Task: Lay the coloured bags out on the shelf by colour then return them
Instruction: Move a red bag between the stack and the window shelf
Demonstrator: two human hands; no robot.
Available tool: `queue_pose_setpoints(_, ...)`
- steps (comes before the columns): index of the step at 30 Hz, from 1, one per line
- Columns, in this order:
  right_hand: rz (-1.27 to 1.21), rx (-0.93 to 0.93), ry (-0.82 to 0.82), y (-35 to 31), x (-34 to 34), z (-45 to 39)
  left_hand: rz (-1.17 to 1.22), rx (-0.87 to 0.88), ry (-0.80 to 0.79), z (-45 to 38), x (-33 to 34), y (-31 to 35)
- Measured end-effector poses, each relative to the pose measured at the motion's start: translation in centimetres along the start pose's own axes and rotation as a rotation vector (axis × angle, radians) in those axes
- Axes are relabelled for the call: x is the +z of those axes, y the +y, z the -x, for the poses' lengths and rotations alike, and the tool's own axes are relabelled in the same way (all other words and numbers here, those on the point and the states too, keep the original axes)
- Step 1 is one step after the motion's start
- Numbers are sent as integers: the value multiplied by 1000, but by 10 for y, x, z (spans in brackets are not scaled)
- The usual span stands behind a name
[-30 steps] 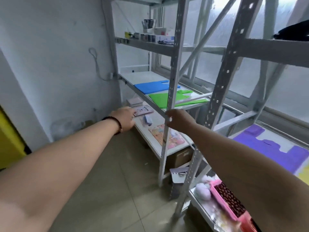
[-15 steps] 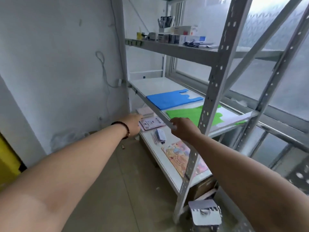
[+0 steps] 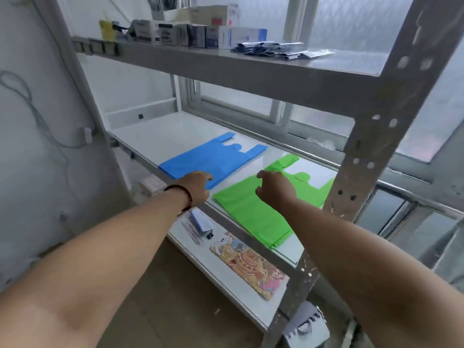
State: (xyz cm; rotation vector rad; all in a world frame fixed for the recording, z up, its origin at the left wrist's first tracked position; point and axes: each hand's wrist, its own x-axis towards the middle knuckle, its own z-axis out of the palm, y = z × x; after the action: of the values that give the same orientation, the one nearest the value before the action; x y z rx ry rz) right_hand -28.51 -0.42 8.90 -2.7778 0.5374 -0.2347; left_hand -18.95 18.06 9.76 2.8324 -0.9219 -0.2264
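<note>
With both arms reaching in from the bottom of the frame, the hands sit over the middle shelf [image 3: 160, 136] at frame centre. Left hand [image 3: 197, 185]: at the near corner of the blue bag [image 3: 213, 159], fingers curled down onto its edge, looks like contact; can't tell if it's actually pinching the plastic. Dark bead bracelet [image 3: 184, 194] on that wrist. Right hand [image 3: 275, 188]: above the green bag [image 3: 253, 209], fingers loosely spread and bent, thumb apart from the rest, nothing in it. Can't tell whether the fingertips touch the bag.

Bags: both flat on the white shelf surface, side by side, a narrow gap between them. Blue is left of centre, handles pointing toward the window. Green is right of centre, same orientation, its far right corner hidden behind the perforated steel upright [image 3: 364, 136].

Upper shelf [image 3: 226, 69], top of frame: row of small boxes [image 3: 190, 33] and a pile of foil packets [image 3: 276, 50]. Lower shelf, bottom centre: colourful printed card [image 3: 251, 266], small blue-and-white booklet [image 3: 200, 221].
</note>
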Motion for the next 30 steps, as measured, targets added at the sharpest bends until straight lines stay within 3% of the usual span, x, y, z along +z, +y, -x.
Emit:
queue_pose_setpoints(7, 34, 418, 73, 33, 26, -68, 54, 245, -86, -134, 23, -12)
queue_pose_setpoints(15, 75, 880, 81, 99, 52, -82, 79, 266, -204, -213, 82, 3)
queue_pose_setpoints(19, -253, 1180, 112, 122, 65, -71, 154, 60, -263, -222, 101, 16)
queue_pose_setpoints(24, -797, 1318, 303, 132, 70, -74, 205, -147, -278, -231, 111, 32)
queue_pose_setpoints(30, -907, 1355, 214, 132, 68, -76, 208, -32, -412, -242, 107, 54)
